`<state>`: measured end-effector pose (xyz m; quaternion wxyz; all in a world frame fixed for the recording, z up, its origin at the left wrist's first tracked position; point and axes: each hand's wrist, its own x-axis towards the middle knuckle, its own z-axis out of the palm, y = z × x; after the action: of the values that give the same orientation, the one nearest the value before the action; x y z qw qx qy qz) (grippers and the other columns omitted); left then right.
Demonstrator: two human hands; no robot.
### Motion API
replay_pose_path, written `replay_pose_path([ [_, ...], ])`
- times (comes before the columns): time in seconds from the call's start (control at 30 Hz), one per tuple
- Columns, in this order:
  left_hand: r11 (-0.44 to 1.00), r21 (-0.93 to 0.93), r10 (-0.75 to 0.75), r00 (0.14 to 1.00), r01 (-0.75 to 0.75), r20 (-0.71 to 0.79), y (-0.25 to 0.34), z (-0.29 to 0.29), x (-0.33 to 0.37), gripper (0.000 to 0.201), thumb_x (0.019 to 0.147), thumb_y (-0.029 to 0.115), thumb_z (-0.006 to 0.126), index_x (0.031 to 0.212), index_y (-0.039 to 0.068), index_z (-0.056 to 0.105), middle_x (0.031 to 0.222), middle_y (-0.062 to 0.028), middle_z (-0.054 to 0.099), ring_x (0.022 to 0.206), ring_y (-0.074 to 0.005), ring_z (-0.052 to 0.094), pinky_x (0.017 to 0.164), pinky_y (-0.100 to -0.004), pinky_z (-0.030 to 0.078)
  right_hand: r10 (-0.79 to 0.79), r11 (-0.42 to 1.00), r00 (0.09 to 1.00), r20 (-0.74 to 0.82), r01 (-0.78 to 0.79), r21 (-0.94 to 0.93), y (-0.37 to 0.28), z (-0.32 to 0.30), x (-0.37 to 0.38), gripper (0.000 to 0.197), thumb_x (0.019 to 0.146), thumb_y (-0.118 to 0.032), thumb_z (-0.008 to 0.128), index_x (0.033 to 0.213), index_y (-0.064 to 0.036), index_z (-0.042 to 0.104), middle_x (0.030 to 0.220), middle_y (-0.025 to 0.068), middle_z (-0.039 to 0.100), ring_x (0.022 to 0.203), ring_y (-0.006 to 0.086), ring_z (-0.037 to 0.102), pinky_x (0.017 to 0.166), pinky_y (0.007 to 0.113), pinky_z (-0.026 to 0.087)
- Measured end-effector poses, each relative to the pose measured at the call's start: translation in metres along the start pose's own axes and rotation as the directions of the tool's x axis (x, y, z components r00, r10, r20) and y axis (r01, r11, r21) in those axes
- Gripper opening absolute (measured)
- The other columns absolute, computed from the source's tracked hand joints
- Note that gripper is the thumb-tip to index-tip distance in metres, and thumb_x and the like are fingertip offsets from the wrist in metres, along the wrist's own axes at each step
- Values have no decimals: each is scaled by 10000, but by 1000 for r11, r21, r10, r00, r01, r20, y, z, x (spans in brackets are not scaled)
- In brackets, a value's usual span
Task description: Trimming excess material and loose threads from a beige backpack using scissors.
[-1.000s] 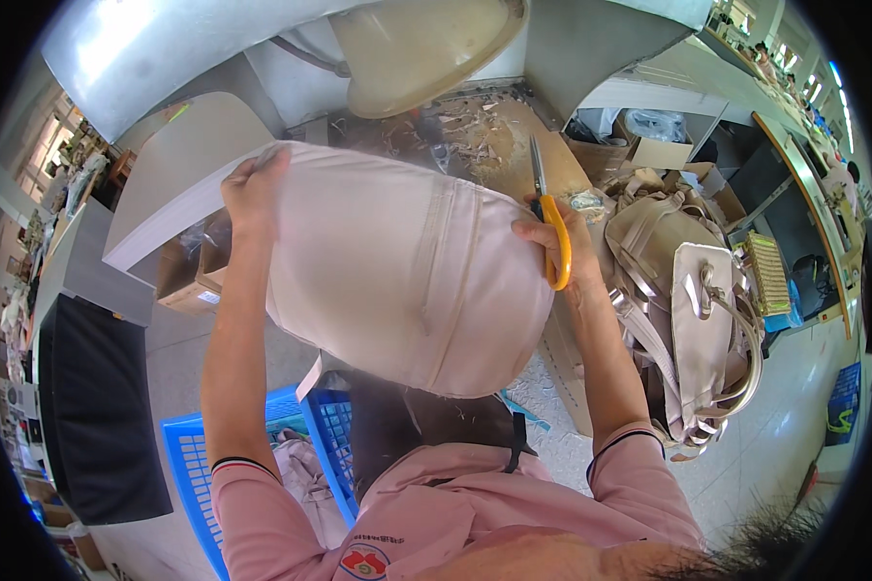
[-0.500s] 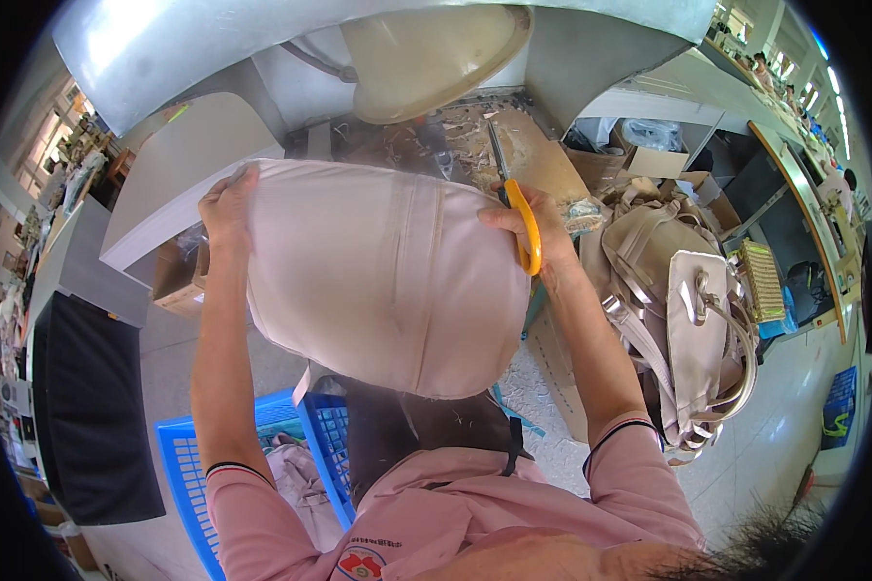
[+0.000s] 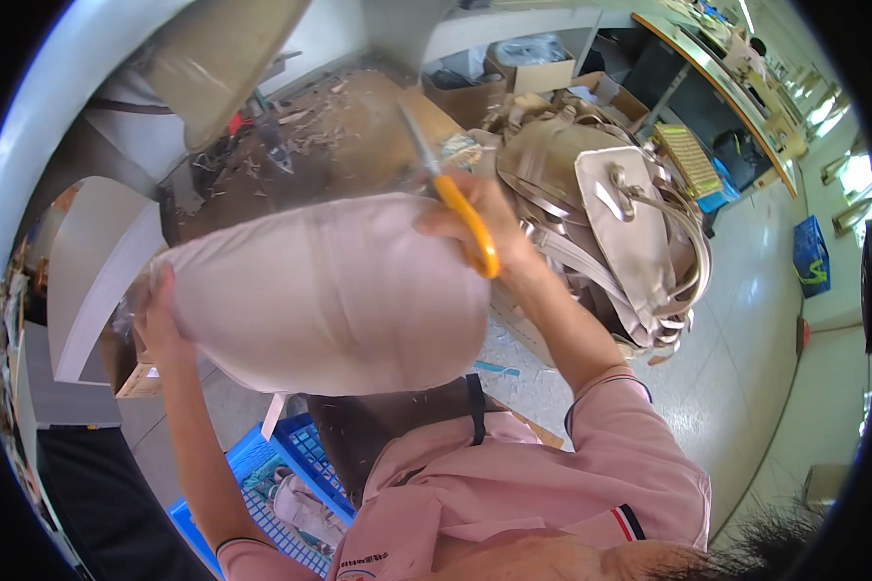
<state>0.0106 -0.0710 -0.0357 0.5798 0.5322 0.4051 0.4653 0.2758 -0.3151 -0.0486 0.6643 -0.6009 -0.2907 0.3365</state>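
Note:
Between my hands is a pale pink sewn bag piece (image 3: 325, 295), broad and rounded, with seams across its middle and a short strap end at its lower edge. My left hand (image 3: 162, 315) is closed on its left edge. On the opposite side, my right hand (image 3: 489, 215) grips the scissors (image 3: 463, 225), with yellow-orange handles, while its thumb lies against the piece's right edge. The blades point up and away from the piece; motion blurs them, so I cannot tell whether they are apart. The piece's underside is hidden.
Several beige bags with handles (image 3: 630, 223) are piled on the right. Scraps litter the brown board (image 3: 329, 126) ahead, beside a beige curved machine part (image 3: 213, 68). A blue plastic basket (image 3: 305, 455) holding fabric stands below left, near a white table edge (image 3: 107, 281).
The view has swung to the right, so surroundings sit further left. Both hands still hold the bag piece, which appears lower left and more tilted. The scissors remain in my right hand.

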Motion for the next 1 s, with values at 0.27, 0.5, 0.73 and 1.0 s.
replay_pose_path([
  [0.27, 984, 40, 126, 836, -174, 534, -20, 89, -125, 412, 790, 99, 561, 1187, 58, 459, 1020, -53, 545, 947, -121, 496, 814, -253, 414, -496, 733, 747, -442, 87, -675, -100, -149, -113, 379, 667, -137, 644, 1021, -56, 536, 732, -26, 487, 617, 80, 466, 563, 204, 387],
  [0.5, 853, 227, 170, 660, -471, 731, -74, 76, -198, 488, 711, 128, 632, 1143, 34, 425, 996, -171, 487, 846, -329, 533, 705, -382, 452, -507, 213, 825, -251, -163, -964, -40, -201, -122, 373, 709, -142, 603, 1059, -50, 516, 799, 19, 505, 673, 125, 492, 596, 229, 407],
  [0.73, 751, 660, 4, 1000, -10, 11, -183, -104, -280, 385, 677, 107, 641, 1033, 29, 518, 962, -164, 516, 772, -288, 567, 660, -362, 467, -421, -7, 905, -53, -62, -998, 45, -181, -100, 369, 750, -146, 562, 1098, -44, 495, 866, 64, 523, 729, 170, 519, 629, 254, 427],
  [1.0, 512, 107, -351, 321, 852, -880, -329, -316, -451, 278, 657, 162, 617, 882, -2, 617, 796, -156, 632, 761, -198, 618, 667, -296, 485, -272, -191, 950, 150, 99, -977, 99, -118, -103, 365, 797, -151, 515, 1142, -36, 472, 943, 115, 544, 792, 221, 549, 668, 282, 450],
])
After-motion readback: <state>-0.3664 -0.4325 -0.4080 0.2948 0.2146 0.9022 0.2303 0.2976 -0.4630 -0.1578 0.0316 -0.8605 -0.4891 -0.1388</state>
